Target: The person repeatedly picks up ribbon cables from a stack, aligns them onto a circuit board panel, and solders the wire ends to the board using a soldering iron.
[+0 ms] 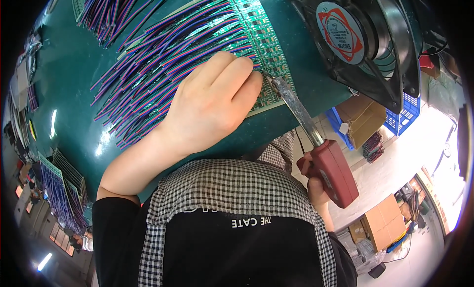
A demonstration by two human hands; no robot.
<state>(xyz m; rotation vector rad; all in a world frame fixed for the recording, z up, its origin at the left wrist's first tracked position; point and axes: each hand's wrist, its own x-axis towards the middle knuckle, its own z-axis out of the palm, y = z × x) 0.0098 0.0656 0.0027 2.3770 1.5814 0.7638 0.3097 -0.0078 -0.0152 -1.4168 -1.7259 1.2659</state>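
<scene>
My left hand is closed over the near edge of a green circuit board panel, its fingers pinched at the ends of the wires. Rows of thin striped ribbon wires in red, blue and black fan out leftward from the panel. In my right hand is a dark red soldering gun. Its long metal barrel slants up to the left, so the tip meets the board just beside my left fingertips. My left fingers hide the exact wire they hold and part of the joint.
A large black fan stands to the right of the board on the green tabletop. More wired boards lie at the top left and lower left. Beyond the table's right edge are a blue crate and cardboard boxes on the floor.
</scene>
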